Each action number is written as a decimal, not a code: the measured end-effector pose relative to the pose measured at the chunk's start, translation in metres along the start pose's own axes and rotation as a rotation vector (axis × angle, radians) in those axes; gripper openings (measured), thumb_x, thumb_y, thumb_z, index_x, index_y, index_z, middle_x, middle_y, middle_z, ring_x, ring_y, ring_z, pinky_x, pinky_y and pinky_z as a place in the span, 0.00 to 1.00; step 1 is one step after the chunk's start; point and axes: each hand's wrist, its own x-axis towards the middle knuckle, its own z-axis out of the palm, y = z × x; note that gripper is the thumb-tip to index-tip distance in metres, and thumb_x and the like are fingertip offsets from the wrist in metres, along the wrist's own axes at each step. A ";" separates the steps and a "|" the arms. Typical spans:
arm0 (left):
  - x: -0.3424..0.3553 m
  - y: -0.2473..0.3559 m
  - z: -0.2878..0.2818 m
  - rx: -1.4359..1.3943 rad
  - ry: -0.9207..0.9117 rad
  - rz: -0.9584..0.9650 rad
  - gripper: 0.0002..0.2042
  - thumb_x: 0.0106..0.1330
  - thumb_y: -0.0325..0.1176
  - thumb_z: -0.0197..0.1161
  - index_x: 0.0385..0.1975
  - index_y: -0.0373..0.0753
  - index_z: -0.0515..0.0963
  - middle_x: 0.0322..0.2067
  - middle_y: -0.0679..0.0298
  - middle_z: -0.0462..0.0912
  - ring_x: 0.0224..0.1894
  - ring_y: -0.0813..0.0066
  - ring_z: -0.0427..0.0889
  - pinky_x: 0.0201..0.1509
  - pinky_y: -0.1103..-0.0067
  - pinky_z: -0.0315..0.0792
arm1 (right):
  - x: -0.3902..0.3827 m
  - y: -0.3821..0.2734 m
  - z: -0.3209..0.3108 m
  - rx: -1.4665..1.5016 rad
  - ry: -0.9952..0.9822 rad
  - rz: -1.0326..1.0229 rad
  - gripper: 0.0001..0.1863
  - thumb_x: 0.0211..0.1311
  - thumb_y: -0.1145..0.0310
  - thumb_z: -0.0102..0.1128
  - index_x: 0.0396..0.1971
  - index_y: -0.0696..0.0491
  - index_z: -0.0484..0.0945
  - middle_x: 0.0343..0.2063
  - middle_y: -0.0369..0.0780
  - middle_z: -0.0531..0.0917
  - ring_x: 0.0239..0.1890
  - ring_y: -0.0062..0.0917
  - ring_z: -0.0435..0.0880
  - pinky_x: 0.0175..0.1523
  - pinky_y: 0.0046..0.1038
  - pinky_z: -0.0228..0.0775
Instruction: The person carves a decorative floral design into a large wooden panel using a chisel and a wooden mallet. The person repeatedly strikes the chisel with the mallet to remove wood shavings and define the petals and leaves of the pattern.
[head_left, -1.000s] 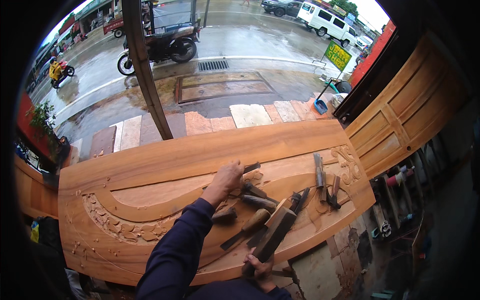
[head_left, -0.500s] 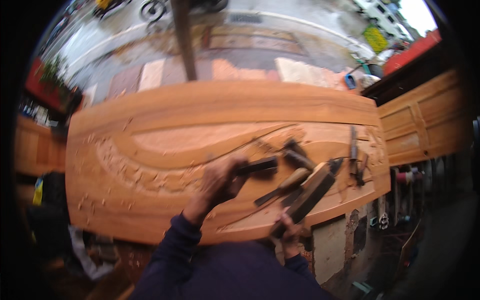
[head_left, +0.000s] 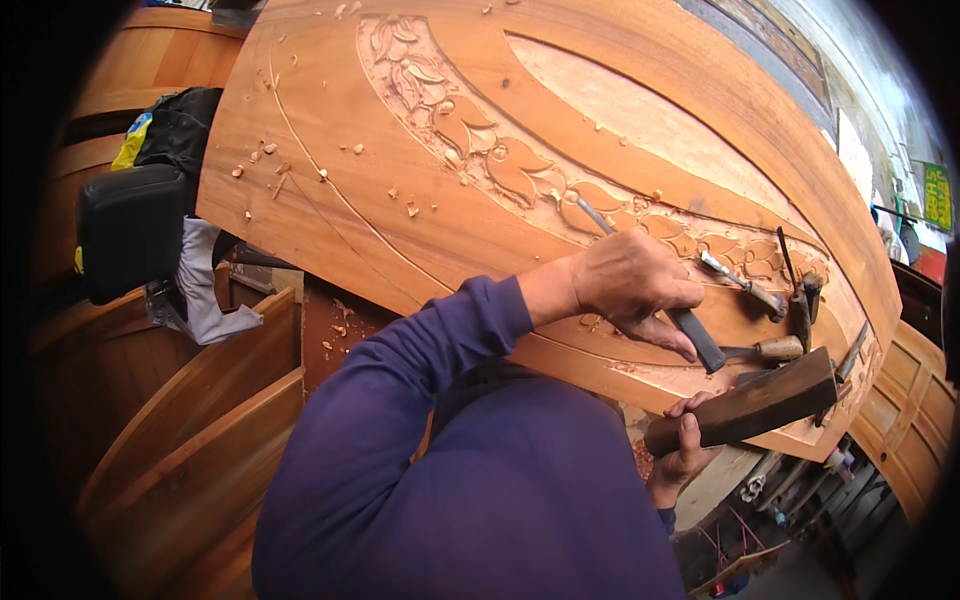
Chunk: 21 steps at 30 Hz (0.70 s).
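Note:
My left hand (head_left: pixel 636 285) is closed around a carving chisel (head_left: pixel 697 341). Its narrow metal blade points away from me, its tip at the carved leaf band (head_left: pixel 515 170) of a large wooden panel (head_left: pixel 340 210). In my right hand (head_left: pixel 684 452) is a dark wooden block (head_left: pixel 745 405), gripped at its near end and held slanting just off the panel's near edge. A chisel with a pale wooden handle (head_left: pixel 780 348) lies partly behind the block. Farther off on the panel rests another metal tool with a wooden handle (head_left: pixel 745 285).
Curled wood shavings (head_left: pixel 392 192) are scattered over the panel. A black padded seat (head_left: pixel 130 235) and a grey cloth (head_left: pixel 205 290) are at the left. Curved wooden pieces (head_left: pixel 200 430) stand below them. A panelled wooden door (head_left: pixel 910 400) stands at the right.
My view has turned and come closer to the panel's left part. The chisel's tip now meets the carved band. Both hands keep their holds, and the block is tilted flatter.

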 end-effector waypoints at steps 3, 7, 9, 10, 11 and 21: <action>-0.001 -0.008 -0.002 -0.016 0.021 -0.008 0.28 0.57 0.64 0.74 0.23 0.46 0.71 0.18 0.67 0.72 0.20 0.63 0.78 0.20 0.68 0.66 | -0.003 -0.005 0.013 0.023 0.010 0.005 0.44 0.56 0.69 0.69 0.71 0.63 0.57 0.39 0.44 0.74 0.35 0.29 0.79 0.44 0.32 0.78; 0.000 -0.015 -0.004 -0.037 0.059 0.000 0.27 0.57 0.63 0.74 0.22 0.46 0.72 0.18 0.66 0.72 0.20 0.62 0.79 0.19 0.68 0.66 | -0.005 -0.006 0.022 -0.013 0.024 -0.001 0.44 0.55 0.70 0.69 0.71 0.63 0.57 0.39 0.44 0.74 0.35 0.29 0.79 0.44 0.32 0.78; -0.001 -0.017 -0.004 -0.033 0.071 -0.004 0.27 0.58 0.63 0.74 0.22 0.46 0.72 0.18 0.65 0.72 0.20 0.62 0.79 0.20 0.68 0.67 | -0.007 -0.004 0.021 -0.031 0.016 -0.001 0.45 0.55 0.70 0.69 0.71 0.63 0.56 0.39 0.44 0.74 0.35 0.30 0.79 0.44 0.32 0.78; -0.002 -0.018 -0.003 -0.039 0.077 -0.004 0.27 0.58 0.63 0.75 0.22 0.46 0.72 0.18 0.65 0.72 0.20 0.62 0.79 0.20 0.68 0.67 | -0.008 -0.005 0.024 -0.023 0.023 -0.012 0.45 0.55 0.69 0.69 0.71 0.63 0.57 0.39 0.44 0.74 0.35 0.30 0.79 0.44 0.32 0.78; -0.002 -0.019 -0.003 -0.046 0.084 -0.005 0.27 0.58 0.63 0.75 0.23 0.46 0.72 0.18 0.65 0.73 0.20 0.62 0.79 0.20 0.68 0.68 | -0.009 -0.007 0.029 -0.016 0.029 -0.024 0.44 0.55 0.69 0.69 0.70 0.63 0.57 0.39 0.43 0.74 0.35 0.30 0.80 0.44 0.32 0.78; 0.003 -0.015 -0.013 -0.162 0.263 -0.118 0.26 0.52 0.61 0.80 0.21 0.46 0.74 0.16 0.66 0.72 0.19 0.64 0.77 0.21 0.70 0.66 | 0.026 -0.050 0.052 -0.323 0.027 -0.328 0.28 0.60 0.71 0.62 0.59 0.64 0.68 0.37 0.45 0.78 0.38 0.29 0.80 0.48 0.32 0.78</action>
